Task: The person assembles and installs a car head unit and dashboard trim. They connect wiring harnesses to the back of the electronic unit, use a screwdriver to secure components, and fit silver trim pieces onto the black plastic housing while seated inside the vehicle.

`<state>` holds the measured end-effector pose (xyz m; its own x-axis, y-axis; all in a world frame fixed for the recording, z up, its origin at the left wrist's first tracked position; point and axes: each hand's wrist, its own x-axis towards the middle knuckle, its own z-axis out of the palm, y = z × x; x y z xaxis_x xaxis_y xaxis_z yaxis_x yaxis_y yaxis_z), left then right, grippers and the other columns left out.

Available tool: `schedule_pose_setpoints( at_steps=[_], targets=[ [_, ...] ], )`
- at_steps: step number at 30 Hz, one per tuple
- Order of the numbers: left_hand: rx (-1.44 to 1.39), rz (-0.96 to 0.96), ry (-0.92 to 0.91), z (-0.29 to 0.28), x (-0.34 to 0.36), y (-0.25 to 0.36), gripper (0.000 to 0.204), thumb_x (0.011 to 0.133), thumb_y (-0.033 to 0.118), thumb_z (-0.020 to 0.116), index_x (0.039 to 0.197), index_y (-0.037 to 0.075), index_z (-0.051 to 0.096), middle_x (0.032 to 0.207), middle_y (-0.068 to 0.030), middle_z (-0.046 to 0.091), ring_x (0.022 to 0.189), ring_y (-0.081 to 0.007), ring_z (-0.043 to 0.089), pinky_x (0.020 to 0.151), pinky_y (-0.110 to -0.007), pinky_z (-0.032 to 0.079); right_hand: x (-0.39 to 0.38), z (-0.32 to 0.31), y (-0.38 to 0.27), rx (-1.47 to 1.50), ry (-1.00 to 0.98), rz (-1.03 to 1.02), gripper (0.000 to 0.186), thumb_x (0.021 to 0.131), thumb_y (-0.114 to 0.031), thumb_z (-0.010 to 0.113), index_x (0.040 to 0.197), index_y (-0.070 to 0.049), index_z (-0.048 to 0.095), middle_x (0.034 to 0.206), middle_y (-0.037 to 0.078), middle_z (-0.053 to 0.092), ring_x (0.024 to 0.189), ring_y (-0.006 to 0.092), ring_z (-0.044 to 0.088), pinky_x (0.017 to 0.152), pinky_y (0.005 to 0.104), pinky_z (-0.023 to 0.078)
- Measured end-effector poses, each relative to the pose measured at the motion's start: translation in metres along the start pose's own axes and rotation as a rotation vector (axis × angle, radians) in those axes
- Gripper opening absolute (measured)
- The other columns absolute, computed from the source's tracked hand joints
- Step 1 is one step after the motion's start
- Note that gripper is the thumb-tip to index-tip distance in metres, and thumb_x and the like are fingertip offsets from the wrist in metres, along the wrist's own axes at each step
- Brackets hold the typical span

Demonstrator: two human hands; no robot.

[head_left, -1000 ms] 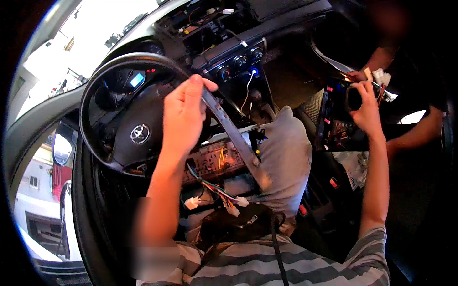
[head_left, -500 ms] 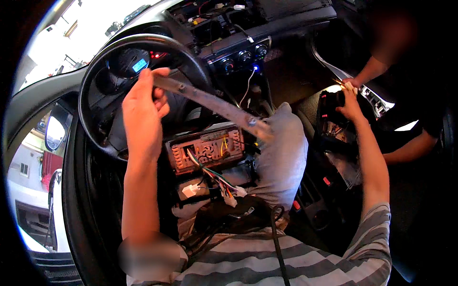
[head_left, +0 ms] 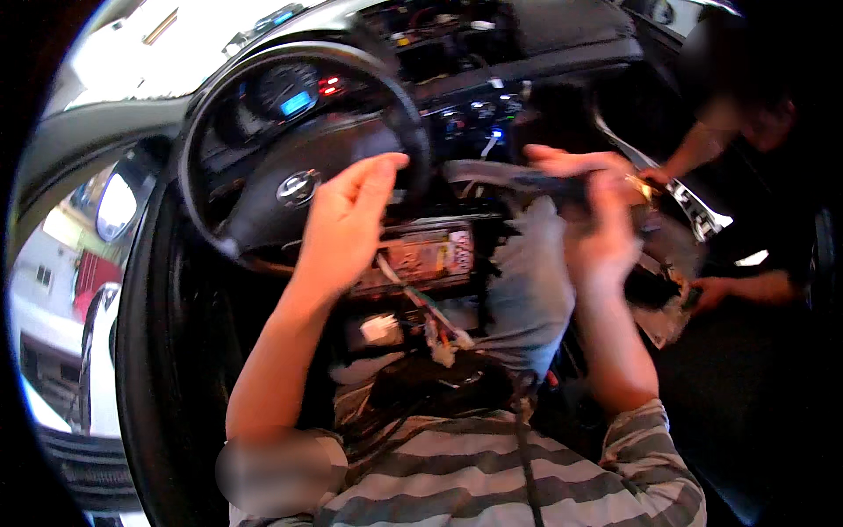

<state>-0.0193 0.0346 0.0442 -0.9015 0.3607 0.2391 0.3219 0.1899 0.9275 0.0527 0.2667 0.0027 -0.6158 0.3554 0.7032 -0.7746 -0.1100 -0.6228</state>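
My left hand (head_left: pixel 349 220) is raised in front of the steering wheel (head_left: pixel 404 97), fingers stretched out, with nothing visible in it. My right hand (head_left: pixel 610 220), smeared by motion, is closed round a dark piece (head_left: pixel 562 186) above my right knee. From it a greyish strip (head_left: pixel 479 171) reaches left, its end apart from my left fingers; whether strip and dark piece are one thing I cannot tell. Below my left hand a metal-cased car stereo unit (head_left: pixel 426 255) lies across my lap. A bundle of coloured wires (head_left: pixel 420 306) runs from it, near a white connector (head_left: pixel 380 329).
The dashboard opening (head_left: pixel 439 39) at the top shows loose wiring. A lit blue plug (head_left: pixel 497 134) with a white cable sits under the dials. At the right a co-worker's hands (head_left: pixel 654 176) are beside a pale trim strip (head_left: pixel 698 211). The side mirror (head_left: pixel 116 206) is far left.
The metal strip has left my left hand. My right hand has come from the passenger side toward the middle, a dark piece in it. The view has shifted somewhat.
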Motion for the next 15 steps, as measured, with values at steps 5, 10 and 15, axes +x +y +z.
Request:
schedule_pose_setpoints(
  at_steps=[5, 10, 15],
  targets=[
    [0.418, -0.036, 0.589, -0.113, -0.05, -0.059, 0.033, 0.1, 0.025, 0.046, 0.105, 0.0, 0.067, 0.094, -0.0088, 0.068, 0.085, -0.015, 0.059, 0.079, -0.03, 0.045, 0.022, -0.078, -0.01, -0.206, 0.242, 0.435, 0.025, 0.092, -0.01, 0.047, 0.115, 0.001, 0.049, 0.09, 0.012, 0.062, 0.06, 0.0179, 0.057, 0.059, 0.0293, 0.049],
    [0.494, -0.075, 0.371, -0.102, -0.101, -0.13, 0.031, 0.094, 0.025, 0.056, 0.1, -0.003, 0.066, 0.09, -0.0148, 0.068, 0.087, -0.0208, 0.064, 0.077, -0.032, 0.048, -0.017, -0.076, 0.049, -0.232, -0.084, 1.223, 0.047, 0.088, -0.008, 0.049, 0.134, -0.003, 0.04, 0.113, 0.017, 0.06, 0.052, 0.0181, 0.055, 0.054, 0.038, 0.053],
    [0.264, -0.189, 0.181, -0.079, -0.094, -0.143, 0.031, 0.093, 0.025, 0.06, 0.09, -0.006, 0.063, 0.064, -0.0068, 0.057, 0.058, -0.0137, 0.047, 0.058, -0.029, 0.041, -0.053, -0.072, 0.095, -0.142, -0.212, 1.398, 0.019, 0.086, -0.003, 0.047, 0.104, -0.003, 0.046, 0.083, 0.01, 0.052, 0.054, 0.0201, 0.052, 0.06, 0.0464, 0.054]
  ],
)
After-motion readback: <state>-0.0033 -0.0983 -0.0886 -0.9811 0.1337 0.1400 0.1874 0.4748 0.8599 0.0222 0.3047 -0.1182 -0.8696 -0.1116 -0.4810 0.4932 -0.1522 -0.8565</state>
